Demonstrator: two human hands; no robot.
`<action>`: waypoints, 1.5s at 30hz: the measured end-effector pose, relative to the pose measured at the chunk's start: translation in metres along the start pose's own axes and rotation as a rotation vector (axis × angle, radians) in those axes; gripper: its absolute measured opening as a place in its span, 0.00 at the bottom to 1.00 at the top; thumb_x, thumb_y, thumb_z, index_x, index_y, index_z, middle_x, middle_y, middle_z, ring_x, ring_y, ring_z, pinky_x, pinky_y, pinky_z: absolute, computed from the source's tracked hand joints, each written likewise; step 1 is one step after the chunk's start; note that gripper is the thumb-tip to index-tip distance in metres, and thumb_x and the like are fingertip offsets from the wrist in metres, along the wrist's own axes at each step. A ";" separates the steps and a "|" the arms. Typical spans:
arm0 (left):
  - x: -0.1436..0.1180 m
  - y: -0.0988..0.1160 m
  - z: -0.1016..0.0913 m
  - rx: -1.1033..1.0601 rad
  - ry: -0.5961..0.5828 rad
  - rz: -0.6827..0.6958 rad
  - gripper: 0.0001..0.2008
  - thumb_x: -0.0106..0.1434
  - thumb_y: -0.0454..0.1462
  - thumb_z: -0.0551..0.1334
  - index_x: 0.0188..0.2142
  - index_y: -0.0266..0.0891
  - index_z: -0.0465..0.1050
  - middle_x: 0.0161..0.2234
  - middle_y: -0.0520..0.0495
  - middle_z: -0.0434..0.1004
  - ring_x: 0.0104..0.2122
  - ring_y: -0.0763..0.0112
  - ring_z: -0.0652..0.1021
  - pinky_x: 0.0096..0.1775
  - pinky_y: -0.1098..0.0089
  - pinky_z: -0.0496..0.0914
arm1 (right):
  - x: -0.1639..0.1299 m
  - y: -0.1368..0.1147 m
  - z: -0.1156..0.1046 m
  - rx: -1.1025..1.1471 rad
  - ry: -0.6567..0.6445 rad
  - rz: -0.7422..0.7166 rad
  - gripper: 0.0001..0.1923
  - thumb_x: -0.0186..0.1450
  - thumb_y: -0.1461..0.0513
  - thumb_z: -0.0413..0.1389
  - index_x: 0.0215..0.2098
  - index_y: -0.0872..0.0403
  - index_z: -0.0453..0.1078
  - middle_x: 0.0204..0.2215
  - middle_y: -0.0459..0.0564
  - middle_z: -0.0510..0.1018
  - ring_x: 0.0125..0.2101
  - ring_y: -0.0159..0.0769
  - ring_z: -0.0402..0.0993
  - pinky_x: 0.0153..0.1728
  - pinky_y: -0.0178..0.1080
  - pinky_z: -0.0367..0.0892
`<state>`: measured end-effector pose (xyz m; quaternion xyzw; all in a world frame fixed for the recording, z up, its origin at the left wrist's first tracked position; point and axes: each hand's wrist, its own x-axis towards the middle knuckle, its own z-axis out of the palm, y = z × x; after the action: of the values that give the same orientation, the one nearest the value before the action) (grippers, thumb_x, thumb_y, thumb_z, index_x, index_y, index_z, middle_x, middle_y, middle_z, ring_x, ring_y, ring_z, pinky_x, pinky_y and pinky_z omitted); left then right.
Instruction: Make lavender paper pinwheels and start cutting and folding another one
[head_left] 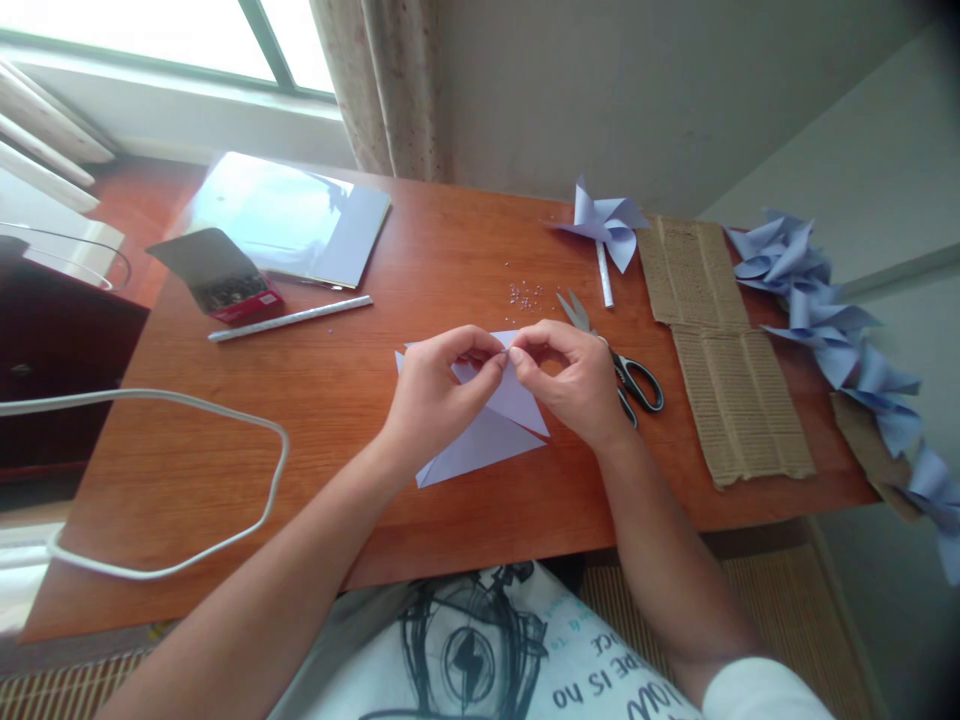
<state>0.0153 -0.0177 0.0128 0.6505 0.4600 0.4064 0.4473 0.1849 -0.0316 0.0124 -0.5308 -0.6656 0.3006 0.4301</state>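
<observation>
Over a pale lilac sheet of paper [480,448] with slits cut in from its corners, my left hand [439,390] and my right hand [576,378] meet at their fingertips. Thumb and forefinger of each hand are pinched together. Whatever lies between the fingertips is too small to make out. The paper rests on the table under both hands, which partly cover it. Just beyond my right hand lie black-handled scissors [639,382], blades apart and partly hidden by that hand. Tiny beads or bits [525,296] are scattered behind the paper.
A finished paper pinwheel [606,215] on a stick lies at the back. Corrugated cardboard [739,400] and several pinwheels [817,320] line the right side. To the left are an open red box [247,305], a rolled stick [292,318], a glossy folder [277,215] and a white cable [279,455].
</observation>
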 end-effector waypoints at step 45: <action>-0.001 -0.006 -0.002 0.182 0.024 0.140 0.03 0.62 0.33 0.63 0.33 0.38 0.77 0.30 0.50 0.82 0.30 0.71 0.80 0.36 0.71 0.73 | 0.000 0.002 -0.004 -0.162 -0.015 -0.162 0.04 0.66 0.66 0.58 0.33 0.52 0.73 0.29 0.45 0.78 0.30 0.33 0.74 0.33 0.36 0.69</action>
<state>0.0122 -0.0171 0.0078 0.7142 0.4534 0.4009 0.3514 0.1890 -0.0313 0.0127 -0.5061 -0.7316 0.2138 0.4038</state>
